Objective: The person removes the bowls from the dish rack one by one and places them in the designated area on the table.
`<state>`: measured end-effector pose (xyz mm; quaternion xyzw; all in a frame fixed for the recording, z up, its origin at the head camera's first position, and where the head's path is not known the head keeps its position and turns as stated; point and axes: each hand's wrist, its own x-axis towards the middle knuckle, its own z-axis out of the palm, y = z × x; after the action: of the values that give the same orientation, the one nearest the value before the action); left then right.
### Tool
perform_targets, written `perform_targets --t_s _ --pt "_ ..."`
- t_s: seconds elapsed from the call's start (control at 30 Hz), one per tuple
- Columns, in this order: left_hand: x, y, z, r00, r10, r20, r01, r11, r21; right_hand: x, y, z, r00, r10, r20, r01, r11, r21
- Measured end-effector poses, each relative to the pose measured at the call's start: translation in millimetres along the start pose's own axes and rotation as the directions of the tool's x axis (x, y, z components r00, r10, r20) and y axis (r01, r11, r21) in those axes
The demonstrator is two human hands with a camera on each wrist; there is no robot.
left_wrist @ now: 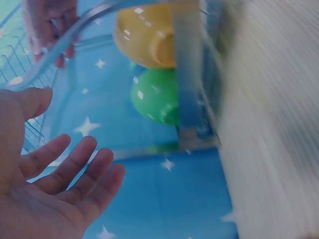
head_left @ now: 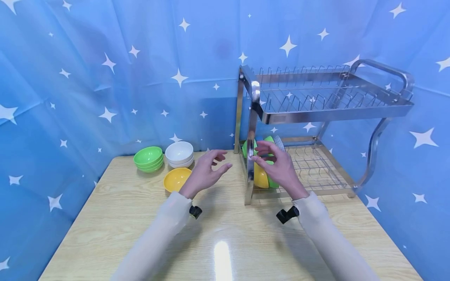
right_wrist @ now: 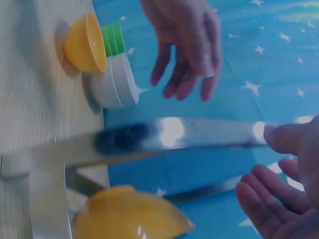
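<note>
My left hand (head_left: pixel 205 171) hovers over the table with its fingers loosely bent and nothing in it. Just left of it is a yellow bowl (head_left: pixel 174 178); behind that, two white bowls (head_left: pixel 179 151) are stacked beside a stack of green bowls (head_left: pixel 147 156). My right hand (head_left: pixel 281 169) is at the left front post of a metal dish rack (head_left: pixel 250 156), its fingers spread and holding nothing. Whether its thumb touches the post, I cannot tell. Beyond that hand, a yellow bowl (head_left: pixel 261 177) and green bowls (head_left: pixel 273 182) stand on edge in the rack's lower tier, partly hidden.
The rack's wire upper tier (head_left: pixel 337 113) overhangs the lower tier (head_left: pixel 316 168) on the right. A grey patterned dish (head_left: pixel 279 143) stands behind the right hand. Blue star-printed cloth (head_left: pixel 151 78) hangs behind and beside the wooden table (head_left: pixel 116 226).
</note>
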<state>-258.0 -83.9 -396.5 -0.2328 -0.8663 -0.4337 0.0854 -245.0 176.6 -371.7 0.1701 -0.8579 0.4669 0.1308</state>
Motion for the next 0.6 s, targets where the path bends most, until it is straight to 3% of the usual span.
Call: perform_targets --t_s 0.13,0.4,0.6 --pt "11.6 16.8 8.3 1.000 0.030 0.009 -0.030 0.997 -0.071 -2.1 9.3 -8.1 1.000 -0.012 0.028 0.014 0.998 -0.057" --pt "33.6 42.4 25.3 0.992 0.123 0.016 -0.121 0.986 -0.117 -11.3 28.7 -19.8 0.999 0.030 0.016 -0.026 0.979 -0.203" --pt "45.3 52.1 32.6 0.994 0.099 -0.042 -0.104 0.981 -0.161 -20.8 45.4 -21.6 0.990 0.135 0.031 -0.128 0.977 -0.171"
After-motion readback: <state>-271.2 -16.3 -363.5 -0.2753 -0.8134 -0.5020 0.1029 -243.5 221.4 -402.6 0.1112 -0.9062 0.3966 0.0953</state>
